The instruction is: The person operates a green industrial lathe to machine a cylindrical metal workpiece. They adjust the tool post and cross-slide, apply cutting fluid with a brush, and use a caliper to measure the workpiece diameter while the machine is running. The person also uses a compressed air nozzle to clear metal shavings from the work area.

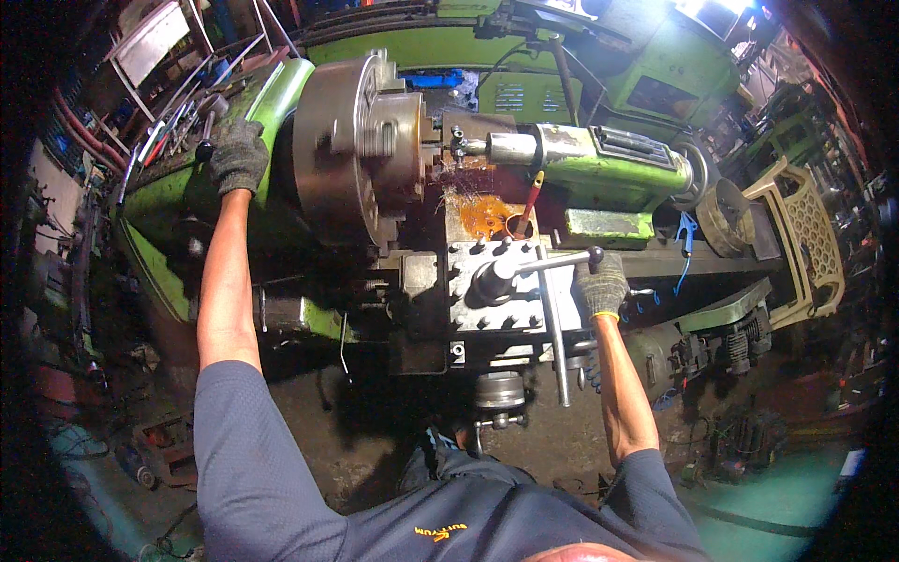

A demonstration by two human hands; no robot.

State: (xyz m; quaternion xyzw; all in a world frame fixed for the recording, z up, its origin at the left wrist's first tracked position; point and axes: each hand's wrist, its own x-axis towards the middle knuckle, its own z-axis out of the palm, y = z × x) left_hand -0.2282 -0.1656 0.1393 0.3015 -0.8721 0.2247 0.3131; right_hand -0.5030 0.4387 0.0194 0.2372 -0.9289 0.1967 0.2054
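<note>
Head view, one lathe at work height. Materials: chuck, bare grey steel, thick disc, smooth rim; workpiece, brownish metal, cylindrical, at the chuck's 3 o'clock. Tool post: square steel block, bolts around its edges. Steel lever: slim, straight, dark ball at its end. Tailstock: chipped green paint. Both gloves: grey knit, coarse.

Positions: left hand is over the green headstock, fingers bent; black knob just beside it at 9 o'clock, chuck at 3 o'clock. Cannot tell whether it grips anything. Right hand is at the ball end of the steel lever, tool post at its 9 o'clock; fingers partly hidden, grip cannot be told.

Count: two hands, one chuck, one workpiece, one tool post, one tailstock, one red-handled brush standing in one cup at the tool post's 12 o'clock. Bolts: several, exact number unclear.
</note>
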